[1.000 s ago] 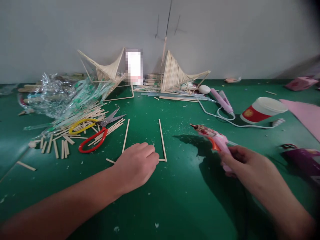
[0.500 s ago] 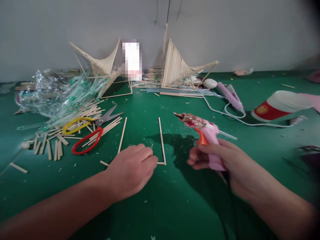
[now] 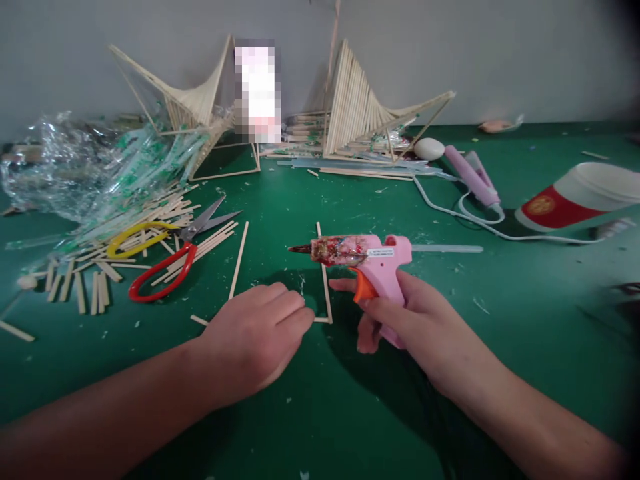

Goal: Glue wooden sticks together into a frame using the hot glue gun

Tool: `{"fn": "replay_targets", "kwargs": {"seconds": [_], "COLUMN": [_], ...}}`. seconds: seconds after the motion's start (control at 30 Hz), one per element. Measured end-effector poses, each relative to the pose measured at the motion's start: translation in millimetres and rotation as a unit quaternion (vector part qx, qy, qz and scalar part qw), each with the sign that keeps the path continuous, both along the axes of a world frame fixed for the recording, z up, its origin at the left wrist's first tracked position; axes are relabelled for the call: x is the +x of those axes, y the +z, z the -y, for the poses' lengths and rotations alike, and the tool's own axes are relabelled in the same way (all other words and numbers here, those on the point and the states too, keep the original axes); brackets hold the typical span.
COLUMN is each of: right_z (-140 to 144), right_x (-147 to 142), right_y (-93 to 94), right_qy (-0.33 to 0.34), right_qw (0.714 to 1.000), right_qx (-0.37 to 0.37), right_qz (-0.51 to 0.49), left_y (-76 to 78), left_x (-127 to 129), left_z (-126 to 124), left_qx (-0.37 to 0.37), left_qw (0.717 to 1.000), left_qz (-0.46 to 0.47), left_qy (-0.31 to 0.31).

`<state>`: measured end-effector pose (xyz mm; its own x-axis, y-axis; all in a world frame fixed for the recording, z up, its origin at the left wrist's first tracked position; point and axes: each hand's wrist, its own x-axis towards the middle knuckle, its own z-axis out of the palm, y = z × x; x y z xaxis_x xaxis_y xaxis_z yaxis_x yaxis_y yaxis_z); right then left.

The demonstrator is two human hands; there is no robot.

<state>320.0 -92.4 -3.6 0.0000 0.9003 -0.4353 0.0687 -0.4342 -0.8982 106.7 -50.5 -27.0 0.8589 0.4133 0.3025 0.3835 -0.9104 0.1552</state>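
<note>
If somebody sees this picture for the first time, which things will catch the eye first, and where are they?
The pink glue gun in the right hand stands out at the centre, its nozzle pointing left above a thin stick frame that the left hand presses on the green table. At the left lie red and yellow scissors on a heap of sticks. At the back wall stand two fan-shaped stick models.

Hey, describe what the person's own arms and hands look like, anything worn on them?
Both forearms are bare: no sleeves reach into view. The left hand and the right hand wear no gloves, and no rings, watch or bracelets show. No markings are visible on either.
</note>
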Motion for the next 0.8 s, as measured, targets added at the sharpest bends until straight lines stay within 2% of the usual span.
{"fn": "replay_targets", "kwargs": {"seconds": [0.13,0.37,0.57,0.8], "right_z": [4,18,25,28], "right_x": [-2,2,-2,-6], "right_y": [-0.2,7.8,8.6,9.0], "right_qy": [-0.002,-0.033,-0.014,-0.024], "right_qw": [0.999,0.990,0.988,0.986], "right_qx": [-0.002,-0.064,-0.086,-0.094], "right_qz": [-0.032,-0.123,-0.125,-0.139], "left_y": [1.3,1.3,2.1,1.7], "left_x": [1,2,4,5], "left_z": [1,1,1,1], "left_qx": [0.015,0.018,0.018,0.015], "left_qw": [1.000,1.000,0.999,0.999], "left_qz": [0.005,0.024,0.036,0.032], "left_qy": [-0.001,-0.003,0.001,0.009]}}
